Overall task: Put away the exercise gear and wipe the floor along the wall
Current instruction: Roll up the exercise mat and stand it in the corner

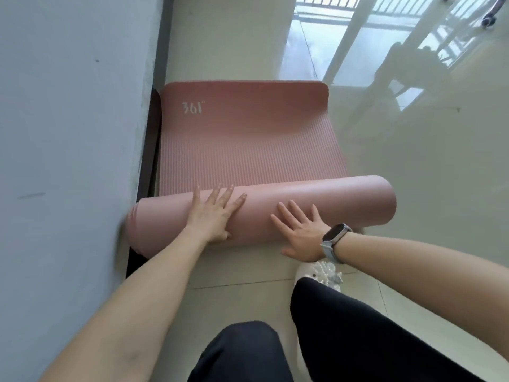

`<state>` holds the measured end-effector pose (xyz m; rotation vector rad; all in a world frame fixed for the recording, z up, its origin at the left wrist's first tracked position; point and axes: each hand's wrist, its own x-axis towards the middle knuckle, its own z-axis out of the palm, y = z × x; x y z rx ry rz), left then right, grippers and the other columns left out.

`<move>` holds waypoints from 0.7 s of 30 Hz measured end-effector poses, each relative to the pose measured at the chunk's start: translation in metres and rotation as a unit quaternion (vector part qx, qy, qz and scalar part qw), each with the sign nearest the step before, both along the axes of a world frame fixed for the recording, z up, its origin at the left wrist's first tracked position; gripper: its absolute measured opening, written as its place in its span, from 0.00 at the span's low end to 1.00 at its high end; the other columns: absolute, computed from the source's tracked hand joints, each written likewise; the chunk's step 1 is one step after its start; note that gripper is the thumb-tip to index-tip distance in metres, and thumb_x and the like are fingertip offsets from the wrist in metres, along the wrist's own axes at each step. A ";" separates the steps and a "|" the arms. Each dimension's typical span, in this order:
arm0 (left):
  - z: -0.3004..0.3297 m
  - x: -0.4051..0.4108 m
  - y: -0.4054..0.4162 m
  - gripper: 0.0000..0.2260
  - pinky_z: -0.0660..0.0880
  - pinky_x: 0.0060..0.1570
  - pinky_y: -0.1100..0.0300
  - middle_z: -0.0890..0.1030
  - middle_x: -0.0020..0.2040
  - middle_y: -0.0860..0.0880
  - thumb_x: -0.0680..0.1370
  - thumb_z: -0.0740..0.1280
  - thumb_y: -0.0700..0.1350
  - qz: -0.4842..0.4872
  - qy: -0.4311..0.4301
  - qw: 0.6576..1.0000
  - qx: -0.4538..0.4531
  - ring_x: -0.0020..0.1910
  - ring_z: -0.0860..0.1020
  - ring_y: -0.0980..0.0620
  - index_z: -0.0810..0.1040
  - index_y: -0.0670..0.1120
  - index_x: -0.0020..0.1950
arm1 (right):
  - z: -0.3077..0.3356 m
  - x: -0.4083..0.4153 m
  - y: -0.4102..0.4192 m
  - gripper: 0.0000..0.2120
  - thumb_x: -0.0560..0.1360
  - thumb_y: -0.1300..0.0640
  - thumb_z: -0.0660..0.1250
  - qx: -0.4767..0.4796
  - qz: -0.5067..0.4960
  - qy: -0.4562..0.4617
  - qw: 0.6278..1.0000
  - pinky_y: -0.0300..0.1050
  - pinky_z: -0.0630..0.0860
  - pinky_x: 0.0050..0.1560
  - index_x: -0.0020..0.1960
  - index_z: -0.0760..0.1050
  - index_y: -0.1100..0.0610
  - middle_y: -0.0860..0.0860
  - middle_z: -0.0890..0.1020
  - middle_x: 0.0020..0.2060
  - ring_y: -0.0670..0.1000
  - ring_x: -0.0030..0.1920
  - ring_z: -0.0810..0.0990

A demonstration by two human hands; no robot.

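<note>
Half-rolled pink mat [248, 150] under 2 flat hands (left [213, 213], right [300, 232]).

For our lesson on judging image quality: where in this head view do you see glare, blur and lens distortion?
Head view: window glare washes out the floor at upper right; the wall is soft and the roll's end beside it is smeared; wide-angle bending curves the wall edge and mat; both hands, left and right, look sharp.

Grey smartwatch [335, 238] on wrist; white beaded shoe [319, 272] below; chair wheel [489, 20] top rt.
</note>
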<state>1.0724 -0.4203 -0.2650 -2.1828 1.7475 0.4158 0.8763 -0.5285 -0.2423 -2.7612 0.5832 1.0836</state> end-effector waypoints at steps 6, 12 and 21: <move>-0.005 0.006 -0.023 0.27 0.60 0.64 0.34 0.66 0.69 0.44 0.71 0.68 0.44 0.098 -0.080 0.958 -0.256 0.68 0.65 0.42 0.66 0.50 0.69 | -0.040 0.061 -0.075 0.30 0.78 0.39 0.42 -0.024 -0.060 -0.152 0.986 0.73 0.39 0.66 0.75 0.36 0.49 0.49 0.41 0.76 0.55 0.75 0.38; -0.049 0.007 -0.074 0.28 0.52 0.65 0.33 0.58 0.73 0.43 0.77 0.46 0.62 0.105 -0.051 0.985 -0.124 0.71 0.57 0.42 0.49 0.55 0.75 | -0.059 0.134 -0.167 0.25 0.79 0.43 0.42 0.041 -0.106 -0.190 0.975 0.71 0.45 0.69 0.74 0.51 0.50 0.51 0.53 0.76 0.55 0.76 0.49; -0.015 0.085 -0.189 0.32 0.39 0.68 0.33 0.44 0.77 0.47 0.73 0.37 0.68 0.137 -0.097 0.985 0.036 0.76 0.42 0.43 0.40 0.57 0.75 | -0.080 0.078 -0.170 0.28 0.72 0.50 0.54 -0.038 0.000 -0.367 0.929 0.70 0.51 0.67 0.70 0.62 0.57 0.56 0.67 0.71 0.57 0.71 0.60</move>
